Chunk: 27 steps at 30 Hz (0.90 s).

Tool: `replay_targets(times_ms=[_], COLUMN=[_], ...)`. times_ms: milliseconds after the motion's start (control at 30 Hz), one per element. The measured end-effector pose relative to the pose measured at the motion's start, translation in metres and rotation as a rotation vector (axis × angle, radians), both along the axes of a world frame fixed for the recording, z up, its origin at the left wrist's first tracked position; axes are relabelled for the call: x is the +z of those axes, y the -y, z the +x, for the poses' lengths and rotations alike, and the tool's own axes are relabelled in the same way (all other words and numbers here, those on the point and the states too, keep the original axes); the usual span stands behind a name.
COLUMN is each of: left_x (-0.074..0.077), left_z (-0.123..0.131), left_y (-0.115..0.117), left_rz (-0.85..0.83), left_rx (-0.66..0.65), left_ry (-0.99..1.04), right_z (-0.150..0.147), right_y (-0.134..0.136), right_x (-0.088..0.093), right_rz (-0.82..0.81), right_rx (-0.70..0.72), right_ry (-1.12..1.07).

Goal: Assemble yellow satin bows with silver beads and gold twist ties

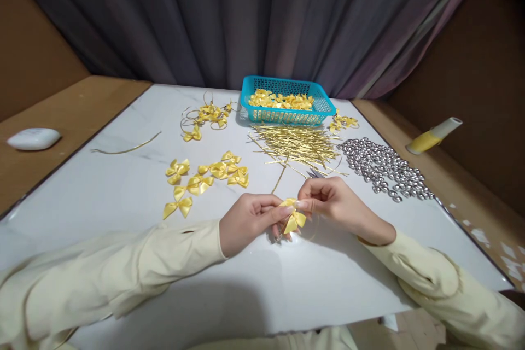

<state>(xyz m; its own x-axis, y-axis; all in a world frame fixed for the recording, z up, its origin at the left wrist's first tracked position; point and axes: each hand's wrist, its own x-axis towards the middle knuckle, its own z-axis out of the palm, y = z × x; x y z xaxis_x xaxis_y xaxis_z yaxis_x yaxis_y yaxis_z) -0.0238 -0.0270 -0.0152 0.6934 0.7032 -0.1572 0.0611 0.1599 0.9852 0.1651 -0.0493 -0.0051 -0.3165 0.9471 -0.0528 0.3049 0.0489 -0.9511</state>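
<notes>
A yellow ribbon bow (pixel 294 222) is held between my two hands near the front of the white table. My left hand (pixel 256 219) closes on its left side, thumb on top and fingers beneath. At the bow's upper right, the thumb and finger of my right hand (pixel 328 202) pinch together at its edge. A thin gold wire loop shows faintly below the right hand. Just behind my hands lie scissors (pixel 315 173), partly hidden, and a pile of gold twist ties (pixel 299 145). Several loose yellow bows (pixel 198 184) rest to the left.
A blue basket (pixel 287 116) of bows stands at the back. Silver beads (pixel 381 167) spread on the right. Bows with wire loops (pixel 211 115) lie back left, near a single gold tie (pixel 127 150). A white object (pixel 34 139) and a yellow-white tube (pixel 433 135) flank the table.
</notes>
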Motion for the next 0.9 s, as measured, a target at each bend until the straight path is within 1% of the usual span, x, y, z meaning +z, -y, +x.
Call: replay_targets(times_ms=[200, 467, 900], left_x=[0.0002, -0.0009, 0.0078], left_z=[-0.0017, -0.0024, -0.0013], left_y=[0.0007, 0.0003, 0.0013], left_rz=[0.038, 0.036, 0.027], left_rx=[-0.007, -0.018, 0.002], left_ry=[-0.006, 0.012, -0.008], right_z=[0.0013, 0.0026, 0.0087], right_y=[-0.0003, -0.0027, -0.0074], right_x=[0.0021, 0.0042, 0.0041], right_rz=[-0.013, -0.026, -0.046], right_rx=[-0.028, -0.061, -0.063], right_ry=[-0.004, -0.004, -0.037])
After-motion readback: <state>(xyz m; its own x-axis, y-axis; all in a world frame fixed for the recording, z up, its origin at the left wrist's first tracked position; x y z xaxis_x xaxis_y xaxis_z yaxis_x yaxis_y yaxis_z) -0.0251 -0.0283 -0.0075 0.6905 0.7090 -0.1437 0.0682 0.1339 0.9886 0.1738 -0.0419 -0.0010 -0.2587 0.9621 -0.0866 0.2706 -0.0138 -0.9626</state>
